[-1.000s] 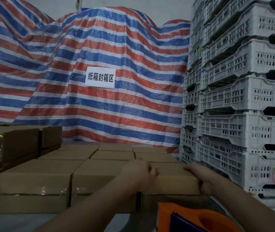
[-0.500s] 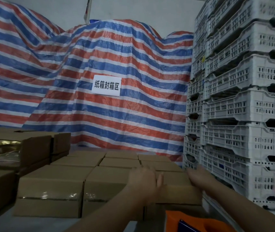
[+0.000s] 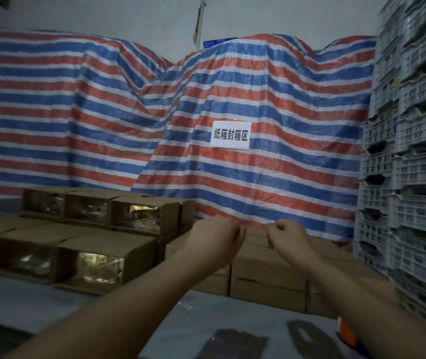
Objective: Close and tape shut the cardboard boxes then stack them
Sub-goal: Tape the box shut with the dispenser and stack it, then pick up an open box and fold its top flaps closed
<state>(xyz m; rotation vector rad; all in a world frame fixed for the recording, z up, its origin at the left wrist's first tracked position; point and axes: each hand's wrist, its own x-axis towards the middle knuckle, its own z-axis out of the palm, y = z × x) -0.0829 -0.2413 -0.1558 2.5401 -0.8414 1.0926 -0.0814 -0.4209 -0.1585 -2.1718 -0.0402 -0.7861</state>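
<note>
Both my hands hover in the air above a row of closed cardboard boxes [image 3: 266, 275] at the far edge of the table. My left hand [image 3: 219, 237] and my right hand [image 3: 287, 237] are close together, fingers curled, and hold nothing. Neither touches a box. More closed boxes [image 3: 90, 257] with shiny clear tape on their ends sit stacked to the left, two layers high at the back [image 3: 136, 213]. The orange tape dispenser [image 3: 346, 332] shows at the bottom right, partly behind my right forearm.
A grey table top [image 3: 206, 325] lies under my arms. Tall stacks of white plastic crates [image 3: 414, 177] wall off the right side. A red, white and blue striped tarp [image 3: 155, 125] with a white paper sign [image 3: 230, 134] hangs behind the boxes.
Both hands have lifted off the front box they were pressing and now hang in the air. The view has swung up and left, showing the left stacks.
</note>
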